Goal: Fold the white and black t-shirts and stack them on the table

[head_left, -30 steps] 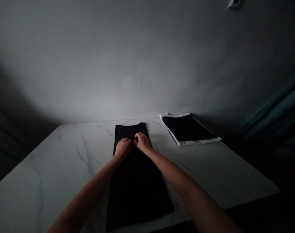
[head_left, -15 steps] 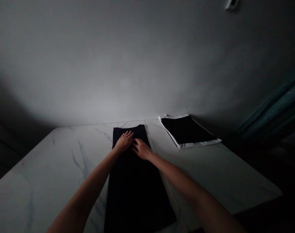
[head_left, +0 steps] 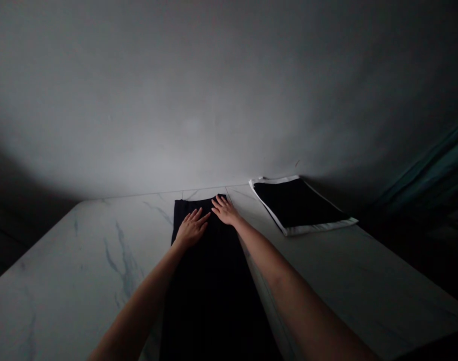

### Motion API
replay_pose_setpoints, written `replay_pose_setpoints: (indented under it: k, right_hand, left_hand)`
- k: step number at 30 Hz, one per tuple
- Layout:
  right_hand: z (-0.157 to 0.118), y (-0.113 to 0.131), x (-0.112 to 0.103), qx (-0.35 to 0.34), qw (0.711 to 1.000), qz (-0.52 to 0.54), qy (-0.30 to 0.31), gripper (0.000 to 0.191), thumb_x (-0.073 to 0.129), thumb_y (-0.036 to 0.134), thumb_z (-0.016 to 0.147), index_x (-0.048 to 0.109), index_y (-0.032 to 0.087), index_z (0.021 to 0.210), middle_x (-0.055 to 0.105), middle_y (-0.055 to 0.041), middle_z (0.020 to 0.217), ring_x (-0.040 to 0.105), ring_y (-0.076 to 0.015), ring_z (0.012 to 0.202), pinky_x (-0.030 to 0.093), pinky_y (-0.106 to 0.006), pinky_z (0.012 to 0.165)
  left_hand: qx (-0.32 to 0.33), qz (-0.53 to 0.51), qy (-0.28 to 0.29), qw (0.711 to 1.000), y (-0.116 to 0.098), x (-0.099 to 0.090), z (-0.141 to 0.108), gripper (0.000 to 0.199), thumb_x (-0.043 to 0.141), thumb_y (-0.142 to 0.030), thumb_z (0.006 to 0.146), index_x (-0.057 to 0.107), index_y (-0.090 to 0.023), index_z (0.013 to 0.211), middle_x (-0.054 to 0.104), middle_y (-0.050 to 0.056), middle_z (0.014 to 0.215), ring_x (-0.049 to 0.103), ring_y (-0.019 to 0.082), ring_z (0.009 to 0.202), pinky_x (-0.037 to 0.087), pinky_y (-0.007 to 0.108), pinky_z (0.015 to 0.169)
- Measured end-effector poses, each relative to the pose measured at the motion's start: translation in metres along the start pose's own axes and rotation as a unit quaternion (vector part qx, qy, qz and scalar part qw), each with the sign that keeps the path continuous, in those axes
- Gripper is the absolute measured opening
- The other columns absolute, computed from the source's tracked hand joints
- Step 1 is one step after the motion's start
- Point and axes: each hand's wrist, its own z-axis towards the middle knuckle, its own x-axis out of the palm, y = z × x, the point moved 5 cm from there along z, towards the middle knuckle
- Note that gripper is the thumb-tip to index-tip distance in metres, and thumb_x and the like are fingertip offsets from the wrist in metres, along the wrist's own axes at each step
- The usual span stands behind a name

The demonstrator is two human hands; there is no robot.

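Observation:
A long dark cloth garment (head_left: 213,291) lies flat on the marble-patterned table, its narrow end toward the wall and its near end running out of view at the bottom. My left hand (head_left: 192,228) rests on its upper left part, fingers spread. Near the far right corner of the cloth, my right hand (head_left: 225,210) lies with fingers apart and palm down. The two hands do not touch, and neither grips anything.
On the right side of the table (head_left: 89,281), close to the wall (head_left: 198,100), lies a folded black cloth (head_left: 300,203) on white material (head_left: 319,227). Teal fabric (head_left: 439,165) shows at the far right.
My right hand has moved away from me to the cloth's far right corner. My left hand has drawn back slightly, and the hands are farther apart. The view has shifted a little.

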Motion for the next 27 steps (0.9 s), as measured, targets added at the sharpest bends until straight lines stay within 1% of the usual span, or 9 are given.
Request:
replay_pose_setpoints:
  k: [4, 7, 10, 13, 15, 17, 21, 23, 27]
  right_hand:
    - [0.0, -0.002, 0.006, 0.033, 0.999, -0.023, -0.01, 0.058, 0.03, 0.044, 0.105, 0.035, 0.015, 0.155, 0.02, -0.013, 0.164, 0.019, -0.0275, 0.151, 0.015, -0.047, 0.122]
    - [-0.005, 0.003, 0.005, 0.012, 0.999, -0.037, -0.033, 0.059, 0.03, 0.046, 0.104, 0.037, 0.016, 0.154, 0.019, -0.011, 0.164, 0.017, -0.0274, 0.152, 0.013, -0.048, 0.123]
    - [-0.011, 0.009, 0.004, -0.011, 0.999, -0.034, -0.012, 0.058, 0.031, 0.046, 0.104, 0.036, 0.019, 0.154, 0.024, -0.0087, 0.163, 0.02, -0.0269, 0.151, 0.016, -0.047, 0.123]
    - [-0.024, 0.016, 0.0, 0.005, 0.999, -0.023, -0.022, 0.061, 0.032, 0.044, 0.104, 0.037, 0.009, 0.153, 0.025, -0.0148, 0.162, 0.023, -0.0284, 0.15, 0.018, -0.045, 0.123]
    - [-0.041, 0.025, 0.0, -0.001, 0.999, -0.008, -0.04, 0.062, 0.031, 0.043, 0.104, 0.037, 0.005, 0.152, 0.025, -0.0181, 0.161, 0.022, -0.0285, 0.151, 0.019, -0.044, 0.123]
    - [-0.066, 0.038, 0.005, -0.021, 0.999, 0.005, -0.039, 0.063, 0.031, 0.045, 0.104, 0.035, 0.005, 0.153, 0.026, -0.0187, 0.161, 0.021, -0.0282, 0.151, 0.02, -0.044, 0.122]
    - [-0.12, 0.062, 0.017, -0.032, 0.999, 0.009, -0.022, 0.075, 0.033, 0.053, 0.102, 0.024, 0.0, 0.156, 0.019, -0.0233, 0.161, 0.017, -0.0297, 0.151, 0.02, -0.046, 0.123]
    - [-0.145, 0.072, 0.018, -0.028, 0.999, 0.008, -0.018, 0.078, 0.034, 0.055, 0.101, 0.024, -0.001, 0.155, 0.017, -0.0246, 0.161, 0.016, -0.0305, 0.152, 0.019, -0.046, 0.123]
    - [-0.2, 0.088, 0.012, -0.035, 0.999, 0.022, -0.016, 0.076, 0.034, 0.058, 0.101, 0.029, 0.005, 0.155, 0.019, -0.0215, 0.161, 0.017, -0.0306, 0.151, 0.02, -0.049, 0.123]
  left_hand:
    - [0.0, 0.001, -0.012, 1.0, -0.001, -0.001, -0.001, 0.048, 0.037, -0.041, 0.101, 0.044, -0.036, 0.149, 0.035, 0.003, 0.16, 0.028, 0.027, 0.149, 0.026, 0.048, 0.12]
    - [-0.003, 0.011, -0.008, 1.0, -0.002, -0.002, -0.001, 0.048, 0.038, -0.041, 0.101, 0.045, -0.035, 0.148, 0.036, 0.004, 0.16, 0.03, 0.027, 0.149, 0.026, 0.049, 0.119]
    - [-0.001, 0.018, -0.005, 1.0, -0.003, -0.003, -0.001, 0.048, 0.039, -0.041, 0.1, 0.047, -0.032, 0.147, 0.035, 0.005, 0.16, 0.03, 0.027, 0.149, 0.025, 0.048, 0.12]
    - [-0.005, 0.013, 0.0, 1.0, -0.004, -0.005, 0.0, 0.049, 0.038, -0.04, 0.101, 0.047, -0.031, 0.148, 0.034, 0.005, 0.16, 0.029, 0.026, 0.149, 0.024, 0.047, 0.121]
    - [-0.006, 0.007, 0.005, 1.0, -0.004, -0.005, 0.0, 0.049, 0.038, -0.038, 0.101, 0.046, -0.03, 0.148, 0.034, 0.005, 0.161, 0.029, 0.026, 0.149, 0.024, 0.046, 0.121]
    - [-0.004, 0.002, 0.008, 1.0, -0.004, -0.005, 0.0, 0.049, 0.037, -0.036, 0.101, 0.045, -0.03, 0.149, 0.034, 0.005, 0.161, 0.029, 0.026, 0.149, 0.025, 0.046, 0.12]
    - [-0.007, 0.002, -0.009, 1.0, -0.007, -0.01, 0.0, 0.049, 0.038, -0.032, 0.099, 0.048, -0.027, 0.147, 0.038, 0.006, 0.159, 0.032, 0.026, 0.147, 0.027, 0.048, 0.119]
    - [-0.01, 0.004, -0.045, 0.999, -0.01, -0.018, -0.002, 0.047, 0.038, -0.029, 0.099, 0.054, -0.023, 0.142, 0.044, 0.008, 0.155, 0.039, 0.026, 0.144, 0.03, 0.047, 0.118]
    - [-0.037, -0.01, -0.147, 0.988, -0.017, -0.038, -0.019, 0.043, 0.033, -0.025, 0.099, 0.063, -0.016, 0.128, 0.061, 0.011, 0.139, 0.055, 0.026, 0.127, 0.041, 0.043, 0.11]
